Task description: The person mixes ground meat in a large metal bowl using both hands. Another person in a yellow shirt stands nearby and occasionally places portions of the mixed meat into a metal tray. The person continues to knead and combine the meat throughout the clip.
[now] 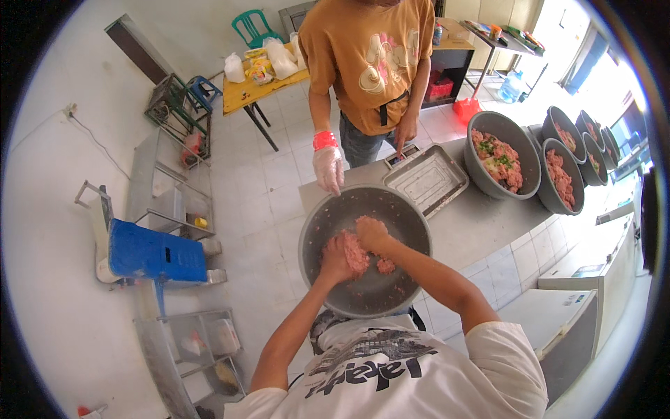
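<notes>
A large grey bowl (318, 286) in front of me holds a lump of pink minced meat (356, 255), with a smaller bit beside it and crumbs stuck to the wall. My left hand (336, 261) is curled against the left side of the lump, its fingertips sunk in the meat. On the far right side of the lump, my right hand (373, 234) is closed with its knuckles up, fingers pressed into the mince. A co-worker's gloved hand (328, 166) hangs at the bowl's far left rim.
The co-worker (377, 70) stands across the metal table (502, 227). Right of my bowl lies a metal tray (436, 183). Beyond it, a bowl of mince with green bits (499, 160) and several more filled bowls stand. A yellow table (246, 94) with bags is behind.
</notes>
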{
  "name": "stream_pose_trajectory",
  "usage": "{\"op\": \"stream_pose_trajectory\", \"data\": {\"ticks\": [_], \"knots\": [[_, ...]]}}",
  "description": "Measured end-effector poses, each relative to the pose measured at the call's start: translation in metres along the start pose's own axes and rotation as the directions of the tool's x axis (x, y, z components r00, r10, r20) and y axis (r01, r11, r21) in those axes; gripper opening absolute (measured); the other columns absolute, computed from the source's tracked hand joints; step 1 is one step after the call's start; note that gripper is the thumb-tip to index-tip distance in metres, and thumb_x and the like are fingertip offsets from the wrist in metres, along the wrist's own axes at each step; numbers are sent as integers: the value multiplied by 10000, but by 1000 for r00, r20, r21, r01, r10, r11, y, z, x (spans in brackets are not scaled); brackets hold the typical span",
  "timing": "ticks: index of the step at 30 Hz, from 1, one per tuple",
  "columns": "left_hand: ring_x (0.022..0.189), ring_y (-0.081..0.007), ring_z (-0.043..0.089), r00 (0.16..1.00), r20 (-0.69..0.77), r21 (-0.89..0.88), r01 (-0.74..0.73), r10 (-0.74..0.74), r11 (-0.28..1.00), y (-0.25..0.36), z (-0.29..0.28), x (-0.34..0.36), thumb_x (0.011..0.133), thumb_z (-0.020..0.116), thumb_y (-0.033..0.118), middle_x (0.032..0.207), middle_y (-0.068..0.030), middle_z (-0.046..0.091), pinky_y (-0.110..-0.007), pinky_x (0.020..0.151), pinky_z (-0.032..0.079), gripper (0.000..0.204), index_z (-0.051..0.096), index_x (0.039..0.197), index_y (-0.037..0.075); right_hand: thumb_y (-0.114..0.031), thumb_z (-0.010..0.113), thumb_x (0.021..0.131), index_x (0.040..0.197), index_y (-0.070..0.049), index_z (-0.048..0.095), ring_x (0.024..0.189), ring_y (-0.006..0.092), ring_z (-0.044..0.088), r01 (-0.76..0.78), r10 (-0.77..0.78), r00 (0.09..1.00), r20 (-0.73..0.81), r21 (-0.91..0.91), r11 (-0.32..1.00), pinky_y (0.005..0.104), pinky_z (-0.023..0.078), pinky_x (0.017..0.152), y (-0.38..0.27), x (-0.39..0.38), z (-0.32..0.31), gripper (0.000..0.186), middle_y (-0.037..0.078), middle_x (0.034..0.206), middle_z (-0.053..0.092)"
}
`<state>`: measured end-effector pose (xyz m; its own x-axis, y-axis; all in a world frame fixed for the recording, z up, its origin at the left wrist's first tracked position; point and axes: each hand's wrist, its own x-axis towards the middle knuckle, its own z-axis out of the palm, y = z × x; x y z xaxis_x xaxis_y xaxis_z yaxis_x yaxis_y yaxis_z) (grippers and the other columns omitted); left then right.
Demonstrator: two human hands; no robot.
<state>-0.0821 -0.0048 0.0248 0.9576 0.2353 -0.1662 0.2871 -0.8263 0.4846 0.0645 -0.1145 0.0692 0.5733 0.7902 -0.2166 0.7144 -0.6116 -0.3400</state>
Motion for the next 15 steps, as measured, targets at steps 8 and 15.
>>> {"op": "stream_pose_trajectory", "data": {"ticks": [8, 15], "knots": [[1221, -436, 460, 1000, 2, 128, 2, -2, 992, 4, 12, -4, 658, 854, 560, 1370, -263, 415, -545, 998, 389, 1276, 177, 1541, -64, -189, 655, 848, 863, -53, 770, 860, 347, 750, -124, 120, 984, 128, 17, 992, 432, 609, 732, -30, -6, -2, 179, 191, 875, 745], [1190, -420, 473, 998, 12, 54, 59, -59, 997, 14, -5, -18, 621, 885, 508, 1317, -237, 436, -530, 999, 385, 1313, 149, 1548, -61, -187, 640, 859, 911, -6, 760, 814, 337, 755, 29, -45, 993, 106, 150, 988, 457, 610, 736, 16, -3, 18, 223, 206, 844, 737]]}}
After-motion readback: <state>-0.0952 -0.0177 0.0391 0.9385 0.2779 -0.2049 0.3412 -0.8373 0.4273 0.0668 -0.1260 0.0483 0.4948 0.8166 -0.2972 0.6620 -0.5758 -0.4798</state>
